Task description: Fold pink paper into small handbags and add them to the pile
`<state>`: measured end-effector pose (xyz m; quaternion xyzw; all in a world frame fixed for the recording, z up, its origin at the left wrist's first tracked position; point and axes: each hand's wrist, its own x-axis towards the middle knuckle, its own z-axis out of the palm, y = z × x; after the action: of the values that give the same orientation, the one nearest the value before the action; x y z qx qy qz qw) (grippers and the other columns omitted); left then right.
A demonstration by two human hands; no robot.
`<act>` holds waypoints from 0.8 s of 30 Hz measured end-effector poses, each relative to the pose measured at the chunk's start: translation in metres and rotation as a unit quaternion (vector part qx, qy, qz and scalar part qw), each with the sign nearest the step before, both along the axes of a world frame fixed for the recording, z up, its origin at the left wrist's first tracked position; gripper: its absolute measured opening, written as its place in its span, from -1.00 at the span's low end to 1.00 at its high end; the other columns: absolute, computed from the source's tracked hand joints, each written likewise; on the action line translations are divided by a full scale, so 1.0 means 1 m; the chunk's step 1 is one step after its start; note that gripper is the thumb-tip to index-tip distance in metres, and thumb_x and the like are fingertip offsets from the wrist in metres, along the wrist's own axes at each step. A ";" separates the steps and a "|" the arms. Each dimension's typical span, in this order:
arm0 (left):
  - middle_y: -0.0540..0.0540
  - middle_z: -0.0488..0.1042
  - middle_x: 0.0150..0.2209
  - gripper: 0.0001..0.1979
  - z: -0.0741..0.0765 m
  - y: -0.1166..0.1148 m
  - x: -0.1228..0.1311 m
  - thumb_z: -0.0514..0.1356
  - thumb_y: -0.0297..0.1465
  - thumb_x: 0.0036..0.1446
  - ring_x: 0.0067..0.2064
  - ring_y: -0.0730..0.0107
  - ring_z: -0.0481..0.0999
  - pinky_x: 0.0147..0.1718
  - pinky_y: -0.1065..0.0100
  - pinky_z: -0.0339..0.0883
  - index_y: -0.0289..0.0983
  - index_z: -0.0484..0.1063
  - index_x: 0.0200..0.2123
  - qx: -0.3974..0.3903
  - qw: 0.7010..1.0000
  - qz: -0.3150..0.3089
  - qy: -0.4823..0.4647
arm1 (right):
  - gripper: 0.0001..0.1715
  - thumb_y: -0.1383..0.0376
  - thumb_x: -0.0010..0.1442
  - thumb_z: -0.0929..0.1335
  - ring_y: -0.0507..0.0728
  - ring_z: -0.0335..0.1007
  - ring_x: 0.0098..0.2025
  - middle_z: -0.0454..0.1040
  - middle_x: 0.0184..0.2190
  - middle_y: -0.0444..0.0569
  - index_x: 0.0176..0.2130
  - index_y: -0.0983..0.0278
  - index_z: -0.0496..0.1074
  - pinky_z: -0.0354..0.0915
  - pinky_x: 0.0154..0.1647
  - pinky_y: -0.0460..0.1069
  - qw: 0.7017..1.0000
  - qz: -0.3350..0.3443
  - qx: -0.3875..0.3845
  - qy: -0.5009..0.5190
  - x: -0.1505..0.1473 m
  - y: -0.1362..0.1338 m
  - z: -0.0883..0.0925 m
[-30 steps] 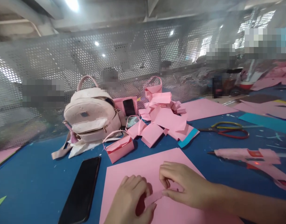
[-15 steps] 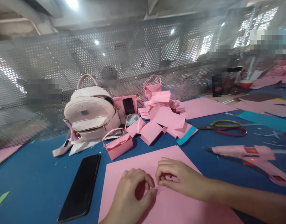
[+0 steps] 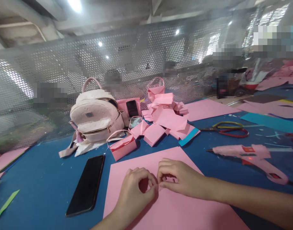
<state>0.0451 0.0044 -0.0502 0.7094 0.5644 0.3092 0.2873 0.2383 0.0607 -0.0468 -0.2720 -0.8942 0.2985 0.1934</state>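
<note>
A large pink sheet (image 3: 184,210) lies on the blue table under both hands. Over its middle, my left hand (image 3: 138,191) is pinched, thumb against fingertips. My right hand (image 3: 177,179) faces it, also pinched, the fingertips of the two nearly meeting. Something small, thin and pink seems to be between them, too small to make out. Just beyond the sheet sits a small pink paper bag (image 3: 123,147) with a handle. A pink glue gun (image 3: 247,153) with a red light rests on its side to the right.
A black phone (image 3: 86,187) lies left of the sheet. Behind stand a pale backpack (image 3: 96,111) and a heap of folded pink paper (image 3: 169,118). Scissors (image 3: 228,129) and a blue strip (image 3: 268,122) lie at the right, green scraps (image 3: 6,204) at the left.
The view has shifted slightly. My right hand's fingertips have come a little closer to those of my left hand; both remain pinched over the sheet.
</note>
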 end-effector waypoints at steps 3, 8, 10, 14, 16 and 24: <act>0.07 0.55 -0.44 -0.87 0.000 -0.001 0.000 0.16 -0.53 -0.06 -0.35 0.35 0.48 0.00 0.16 0.10 -0.19 0.42 -0.54 0.000 1.000 0.002 -0.002 | -0.89 0.44 0.14 0.40 0.07 0.26 -0.30 0.33 -0.42 -0.16 -0.37 0.25 0.41 0.15 -0.31 -0.09 1.000 -0.001 0.004 0.001 0.000 0.000 0.000; 0.05 0.55 -0.45 -0.85 -0.001 0.000 0.000 0.13 -0.55 -0.07 -0.36 0.34 0.49 -0.04 0.18 0.14 -0.19 0.42 -0.53 0.007 1.000 0.000 -0.004 | -0.92 0.41 0.16 0.39 0.07 0.27 -0.30 0.37 -0.41 -0.15 -0.36 0.25 0.41 0.15 -0.31 -0.09 1.000 -0.005 -0.012 0.005 -0.001 -0.001 0.000; 0.05 0.56 -0.45 -0.85 -0.002 0.000 0.000 0.13 -0.55 -0.06 -0.35 0.34 0.49 -0.06 0.20 0.16 -0.19 0.42 -0.53 0.007 1.000 0.000 -0.005 | -0.92 0.41 0.15 0.39 0.06 0.27 -0.33 0.38 -0.41 -0.17 -0.36 0.25 0.41 0.14 -0.33 -0.09 1.000 -0.008 -0.025 0.010 -0.001 -0.001 -0.001; 0.07 0.56 -0.44 -0.86 -0.002 0.000 0.001 0.14 -0.54 -0.04 -0.34 0.34 0.49 -0.06 0.21 0.16 -0.18 0.41 -0.53 0.002 1.000 0.002 -0.001 | -0.89 0.45 0.12 0.37 0.05 0.26 -0.36 0.39 -0.43 -0.18 -0.36 0.24 0.41 0.11 -0.37 -0.10 0.999 -0.031 -0.032 0.009 -0.002 0.000 -0.005; 0.07 0.55 -0.44 -0.85 -0.001 0.000 0.002 0.13 -0.55 -0.04 -0.34 0.35 0.49 -0.07 0.22 0.16 -0.19 0.40 -0.53 0.001 1.000 0.003 0.004 | -0.88 0.46 0.11 0.36 0.05 0.27 -0.35 0.40 -0.41 -0.18 -0.36 0.24 0.40 0.11 -0.37 -0.11 0.999 -0.042 -0.028 0.006 -0.002 0.000 -0.008; 0.07 0.55 -0.44 -0.85 -0.001 0.001 0.002 0.14 -0.56 -0.06 -0.32 0.31 0.49 -0.06 0.21 0.15 -0.19 0.41 -0.52 0.006 0.999 -0.001 0.033 | -0.86 0.47 0.09 0.39 0.02 0.26 -0.37 0.39 -0.42 -0.22 -0.35 0.23 0.40 0.09 -0.38 -0.12 0.998 -0.042 -0.037 0.020 -0.002 0.002 -0.011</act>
<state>0.0469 0.0053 -0.0514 0.7214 0.5710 0.2894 0.2644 0.2364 0.0627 -0.0579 -0.3104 -0.8663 0.3282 0.2132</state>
